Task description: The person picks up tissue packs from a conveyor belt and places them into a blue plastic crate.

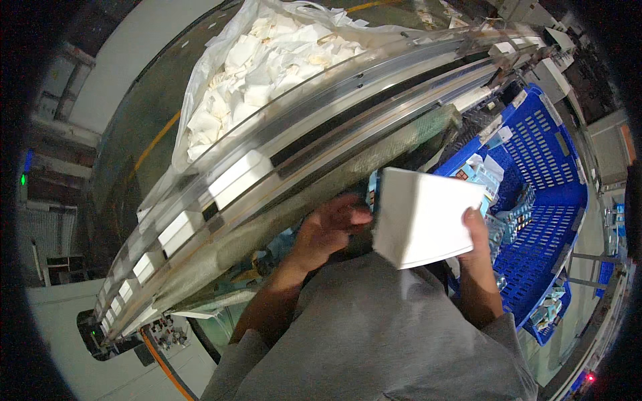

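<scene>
A white box (436,218) is held in front of my grey shirt by my right hand (475,233), whose thumb presses on its near face; the other fingers are hidden behind it. Left of the box my left hand (333,225) hovers with bent fingers, slightly blurred; whether it holds anything cannot be told. A bluish printed packet (372,189) shows partly between that hand and the box. Beyond my hands runs a conveyor (301,150), carrying a row of white boxes (241,178).
On the right stands a blue perforated plastic basket (544,200) holding printed light-blue packets (516,218). A smaller blue basket (564,301) lies below it. Past the conveyor is a large clear plastic bag (200,100) full of white crumpled material (251,75).
</scene>
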Available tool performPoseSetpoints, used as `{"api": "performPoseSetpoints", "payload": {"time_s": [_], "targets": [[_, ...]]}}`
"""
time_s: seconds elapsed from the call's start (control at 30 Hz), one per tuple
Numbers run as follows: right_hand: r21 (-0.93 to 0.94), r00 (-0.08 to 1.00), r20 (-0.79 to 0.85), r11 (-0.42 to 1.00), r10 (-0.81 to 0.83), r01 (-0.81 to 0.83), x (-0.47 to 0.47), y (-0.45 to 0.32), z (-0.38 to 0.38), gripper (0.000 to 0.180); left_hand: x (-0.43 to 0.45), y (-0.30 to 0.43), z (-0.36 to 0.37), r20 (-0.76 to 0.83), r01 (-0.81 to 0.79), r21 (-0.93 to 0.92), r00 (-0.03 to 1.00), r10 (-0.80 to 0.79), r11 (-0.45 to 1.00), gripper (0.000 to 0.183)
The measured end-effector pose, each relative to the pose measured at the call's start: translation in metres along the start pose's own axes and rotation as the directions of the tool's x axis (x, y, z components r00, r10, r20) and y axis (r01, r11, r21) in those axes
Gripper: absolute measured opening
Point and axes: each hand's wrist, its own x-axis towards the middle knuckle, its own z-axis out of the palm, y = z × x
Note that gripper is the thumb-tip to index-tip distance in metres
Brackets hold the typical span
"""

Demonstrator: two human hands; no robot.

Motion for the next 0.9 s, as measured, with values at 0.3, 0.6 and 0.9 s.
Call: {"api": "performPoseSetpoints", "payload": {"time_s": [0.3, 0.6, 0.9], "targets": [[0.057, 0.927, 0.048, 0.928, -0.372, 0.369, 0.02, -0.057, -0.043, 0.07, 0.141, 0.135, 0.065, -0.169, -0.103, -0.387, 0.985, 0.039, 0.917, 0.046], [-0.117, 0.757, -0.647, 0.993, -0.095, 0.025, -0.036, -0.027, -0.22, 0.017, 0.395, 0.037, 0.014, -0.022, 0.213, 0.61, 0.967, -0.252, 0.763, 0.049], [-0.361, 0.656, -0.733, 0.92, -0.18, -0.151, 0.128, 0.157, -0.323, 0.055, 0.33, 0.146, 0.151, 0.122, -0.329, 0.807, 0.905, 0.408, 0.491, 0.034]]}}
